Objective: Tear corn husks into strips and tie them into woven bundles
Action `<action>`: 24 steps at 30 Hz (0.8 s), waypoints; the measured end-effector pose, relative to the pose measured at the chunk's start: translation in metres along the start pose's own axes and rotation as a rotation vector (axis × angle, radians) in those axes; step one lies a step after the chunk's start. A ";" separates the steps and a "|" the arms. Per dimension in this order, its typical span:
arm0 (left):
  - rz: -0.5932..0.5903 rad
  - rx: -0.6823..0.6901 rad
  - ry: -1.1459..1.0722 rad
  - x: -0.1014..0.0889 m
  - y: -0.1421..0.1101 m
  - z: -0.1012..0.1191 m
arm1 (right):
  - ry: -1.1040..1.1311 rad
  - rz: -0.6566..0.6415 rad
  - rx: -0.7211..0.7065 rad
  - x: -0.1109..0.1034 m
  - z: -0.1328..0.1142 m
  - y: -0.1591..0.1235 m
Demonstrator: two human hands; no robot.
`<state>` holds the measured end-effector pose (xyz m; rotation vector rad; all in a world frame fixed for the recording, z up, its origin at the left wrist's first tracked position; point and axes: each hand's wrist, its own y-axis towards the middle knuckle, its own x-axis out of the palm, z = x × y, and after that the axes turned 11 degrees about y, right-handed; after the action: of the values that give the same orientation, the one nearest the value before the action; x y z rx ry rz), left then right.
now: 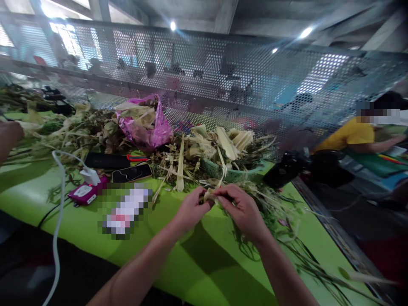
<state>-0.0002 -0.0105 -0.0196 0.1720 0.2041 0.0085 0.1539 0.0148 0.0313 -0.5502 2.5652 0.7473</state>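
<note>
Both of my hands meet over the green table (165,238), working on a pale strip of dried corn husk (209,196). My left hand (195,205) pinches its left side between thumb and fingers. Close beside it, my right hand (240,208) has its fingertips closed on the right side. The end of the strip rises between the hands. Just beyond them stands a green basket (253,173) heaped with dry husks (229,142). A single long husk (180,170) lies to the left of the basket.
A pink plastic bag (159,127) of husks stands at the back. Phones (132,173), a purple power strip (87,191) and a white cable (56,238) lie left. A black camera (283,168) sits at the right edge. Another person's hand (11,131) shows far left; a yellow-shirted person (347,131) sits right.
</note>
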 end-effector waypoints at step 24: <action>-0.005 0.035 0.285 -0.004 0.001 0.000 | 0.034 -0.046 0.146 0.007 0.000 -0.003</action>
<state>-0.0040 -0.0100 -0.0189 0.2049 0.4893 0.0248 0.1496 0.0106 0.0271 -0.5765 2.6032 0.5347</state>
